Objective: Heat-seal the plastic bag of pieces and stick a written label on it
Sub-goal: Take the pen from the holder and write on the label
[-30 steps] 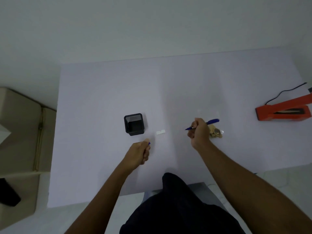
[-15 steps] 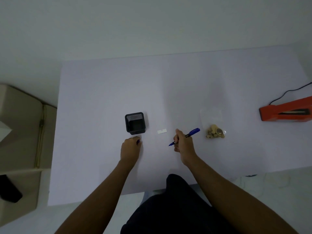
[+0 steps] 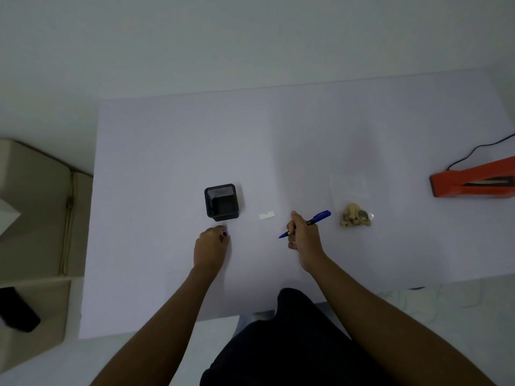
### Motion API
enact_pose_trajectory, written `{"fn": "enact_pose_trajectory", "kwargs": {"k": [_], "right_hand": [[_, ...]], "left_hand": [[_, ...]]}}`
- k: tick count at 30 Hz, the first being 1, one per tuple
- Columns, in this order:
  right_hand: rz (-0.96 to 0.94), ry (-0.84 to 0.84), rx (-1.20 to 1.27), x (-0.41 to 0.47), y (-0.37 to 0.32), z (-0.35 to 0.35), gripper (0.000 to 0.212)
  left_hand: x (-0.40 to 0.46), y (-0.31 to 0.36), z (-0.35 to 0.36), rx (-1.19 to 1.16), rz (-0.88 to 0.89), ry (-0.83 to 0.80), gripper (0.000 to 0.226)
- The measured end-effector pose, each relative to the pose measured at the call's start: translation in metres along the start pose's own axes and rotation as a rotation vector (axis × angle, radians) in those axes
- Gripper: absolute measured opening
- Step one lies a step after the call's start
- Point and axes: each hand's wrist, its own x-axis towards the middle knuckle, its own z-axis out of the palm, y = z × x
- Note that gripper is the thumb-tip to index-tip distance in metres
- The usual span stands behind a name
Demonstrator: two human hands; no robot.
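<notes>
A clear plastic bag point(image 3: 351, 201) with several tan pieces in its lower end lies on the white table point(image 3: 278, 140), right of centre. A small white label point(image 3: 266, 215) lies flat between the bag and a black mesh pen holder point(image 3: 222, 202). My right hand point(image 3: 302, 235) grips a blue pen point(image 3: 317, 218) with its bare tip pointing left, just right of and below the label. My left hand point(image 3: 211, 246) rests on the table below the holder, closed around the blue pen cap point(image 3: 224, 234). The orange heat sealer point(image 3: 473, 183) sits at the right edge.
The sealer's black cord point(image 3: 479, 149) runs off to the right. A beige shelf unit point(image 3: 36, 232) stands left of the table with a dark object point(image 3: 16, 310) on its lower part. My dark-clothed lap point(image 3: 292, 344) is at the table's near edge.
My right hand has carried the pen leftward from beside the bag to near the label. My left hand has moved up towards the pen holder and settled on the table.
</notes>
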Motion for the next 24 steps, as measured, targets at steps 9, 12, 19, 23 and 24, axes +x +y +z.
{"fn": "enact_pose_trajectory", "kwargs": {"k": [9,12,19,23,24], "right_hand": [[-0.023,0.021,-0.022,0.006,-0.002,-0.004,0.052],[-0.028,0.029,-0.054,0.01,-0.001,-0.005,0.052],[-0.109,-0.023,-0.072,0.022,-0.004,-0.005,0.048],[-0.163,-0.094,-0.113,0.028,-0.005,-0.003,0.046],[-0.179,-0.108,-0.13,0.031,-0.006,-0.002,0.046]], "left_hand": [[-0.01,0.033,0.011,0.033,0.199,0.041,0.025],[0.001,0.056,0.028,0.038,0.271,-0.007,0.025],[0.026,0.074,0.054,0.149,0.265,-0.004,0.022],[0.028,0.075,0.057,0.185,0.253,0.006,0.018],[0.028,0.076,0.058,0.19,0.244,0.011,0.018]]}}
